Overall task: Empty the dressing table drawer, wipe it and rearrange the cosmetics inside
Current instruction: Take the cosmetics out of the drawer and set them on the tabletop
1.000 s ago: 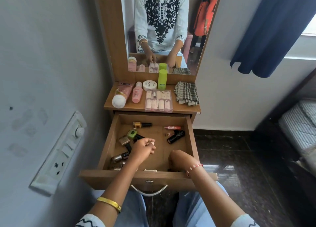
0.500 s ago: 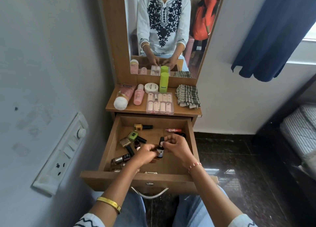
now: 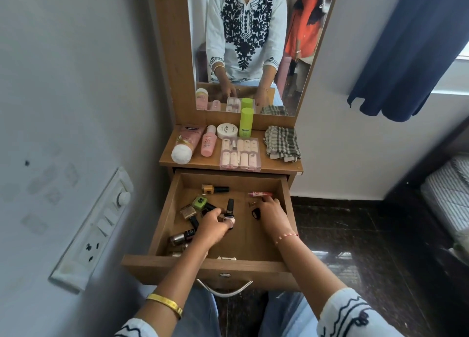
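the drawer (image 3: 288, 210) is pulled open and partly emptied. the left hand (image 3: 214, 224) is clamped on an upright black-capped bottle (image 3: 229, 211) at mid-drawer. the right hand (image 3: 271, 213) reaches toward the right wall, fingers curled near a small dark item (image 3: 255, 213); whether it grips anything cannot be told. several polish bottles (image 3: 196, 206) lie loose at the left, one yellow bottle (image 3: 214, 189) and a pink tube (image 3: 258, 194) lie at the back. tubes, a jar and a clear case already stand on the worktop (image 3: 210, 160). the checked cloth (image 3: 281, 144) lies folded there. judgement: emptying is about half done; wiping and rearranging remain.
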`<state>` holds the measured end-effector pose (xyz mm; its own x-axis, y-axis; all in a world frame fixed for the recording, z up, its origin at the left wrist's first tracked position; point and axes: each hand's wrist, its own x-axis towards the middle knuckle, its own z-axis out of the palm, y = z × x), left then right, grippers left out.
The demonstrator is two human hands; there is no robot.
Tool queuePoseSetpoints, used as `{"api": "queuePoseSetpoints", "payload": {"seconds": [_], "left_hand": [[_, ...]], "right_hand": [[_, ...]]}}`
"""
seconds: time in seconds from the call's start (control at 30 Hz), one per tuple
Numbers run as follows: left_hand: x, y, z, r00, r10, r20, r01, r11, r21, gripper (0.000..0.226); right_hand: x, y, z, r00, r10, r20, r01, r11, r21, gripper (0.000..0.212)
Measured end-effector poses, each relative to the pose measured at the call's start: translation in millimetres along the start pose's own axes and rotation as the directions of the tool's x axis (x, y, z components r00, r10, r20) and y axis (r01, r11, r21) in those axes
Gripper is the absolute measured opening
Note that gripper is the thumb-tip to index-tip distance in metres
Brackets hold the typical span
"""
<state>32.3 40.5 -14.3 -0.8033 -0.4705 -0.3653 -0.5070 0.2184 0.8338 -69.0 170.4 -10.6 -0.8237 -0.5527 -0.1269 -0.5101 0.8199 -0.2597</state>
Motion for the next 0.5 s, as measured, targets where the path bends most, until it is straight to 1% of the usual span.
{"api": "queuePoseSetpoints", "payload": {"seconds": [0.03, 0.1, 0.17, 0.33, 0.4, 0.43, 0.5], "left_hand": [[0.0, 0.7, -0.1, 1.000, 0.003, -0.007, -0.003, 1.000, -0.002, 0.043], [0.4, 0.5, -0.1, 1.000, 0.002, -0.020, -0.002, 1.000, -0.012, 0.047], [1.1, 0.2, 0.1, 1.000, 0.006, -0.024, -0.006, 1.000, -0.022, 0.048], [2.4, -1.0, 0.0, 0.999, 0.021, -0.033, -0.021, 1.000, 0.006, 0.045], [1.7, -1.0, 0.3, 0.999, 0.021, -0.043, -0.021, 1.000, 0.008, 0.043], [1.1, -0.3, 0.4, 0.999, 0.017, -0.050, -0.016, 1.000, 0.004, 0.044], [0.2, 0.7, 0.2, 0.997, 0.010, -0.073, -0.011, 1.000, -0.006, 0.045]], "right_hand": [[2.3, -0.7, 1.5, 0.999, -0.001, 0.033, 0.003, 0.999, -0.053, 0.034], [5.2, -1.4, 2.7, 0.999, -0.013, 0.035, 0.018, 0.991, -0.131, 0.033], [6.4, -0.2, 3.0, 0.999, -0.024, 0.026, 0.028, 0.987, -0.156, 0.033], [6.5, 5.7, 5.7, 0.996, -0.069, 0.057, 0.078, 0.980, -0.184, 0.030], [5.2, 5.7, 5.0, 0.992, -0.103, 0.068, 0.112, 0.982, -0.151, 0.031], [3.9, 4.6, 3.8, 0.992, -0.114, 0.063, 0.120, 0.987, -0.103, 0.033], [1.2, 2.1, 1.0, 0.993, -0.112, 0.029, 0.110, 0.993, 0.047, 0.037]]}}
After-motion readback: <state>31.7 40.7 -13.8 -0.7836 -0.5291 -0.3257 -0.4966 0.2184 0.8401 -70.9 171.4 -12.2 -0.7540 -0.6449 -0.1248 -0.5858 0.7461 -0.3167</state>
